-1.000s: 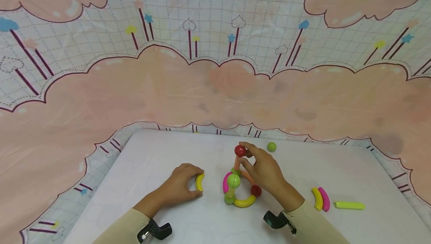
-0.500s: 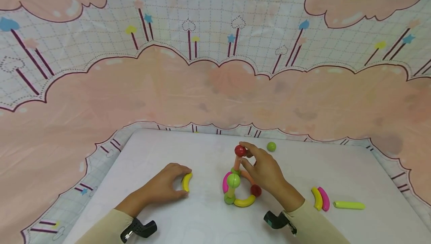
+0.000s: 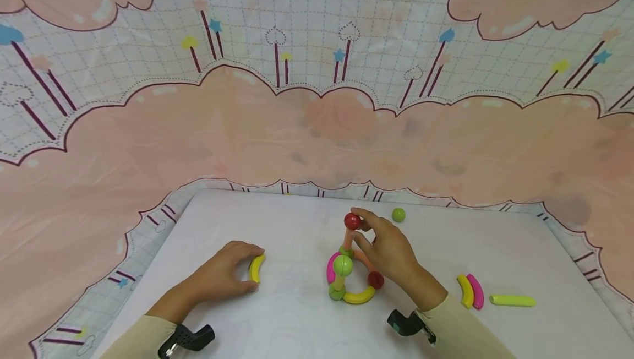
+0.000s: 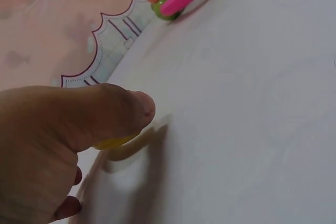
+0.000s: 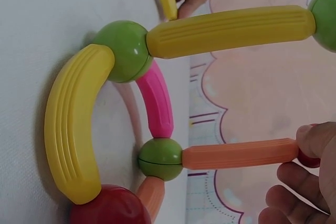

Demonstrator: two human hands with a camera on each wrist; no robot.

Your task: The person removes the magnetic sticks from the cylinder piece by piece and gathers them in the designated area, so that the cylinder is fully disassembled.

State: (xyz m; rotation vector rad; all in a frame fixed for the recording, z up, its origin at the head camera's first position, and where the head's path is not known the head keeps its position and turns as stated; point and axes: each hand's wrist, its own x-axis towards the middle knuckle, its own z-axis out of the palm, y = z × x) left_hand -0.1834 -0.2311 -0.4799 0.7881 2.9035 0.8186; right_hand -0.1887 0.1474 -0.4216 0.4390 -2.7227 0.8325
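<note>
Between thumb and fingertips, my left hand point(image 3: 223, 273) pinches a curved yellow rod point(image 3: 256, 268) at its two ends, left of the built piece. In the left wrist view the thumb covers most of it. My right hand point(image 3: 388, 246) holds a red ball point(image 3: 352, 221) on top of an upright orange rod point(image 3: 349, 239). That rod rises from a ring of curved rods and balls: yellow rod point(image 5: 73, 124), pink rod point(image 5: 156, 100), an orange one, green balls point(image 5: 160, 159) and a red ball point(image 5: 110, 205). A second upright, a yellow rod point(image 5: 231, 31), carries a green ball point(image 3: 343, 265).
A loose green ball point(image 3: 398, 215) lies near the far edge of the white table point(image 3: 297, 326). To the right lie a curved yellow rod point(image 3: 465, 291), a curved pink rod point(image 3: 476, 292) and a straight yellow-green rod point(image 3: 512, 300). A printed cloth point(image 3: 317, 139) hangs behind.
My left hand has moved left with the curved yellow rod, away from the built piece. The right hand stays on the red ball, and the built piece stands as before.
</note>
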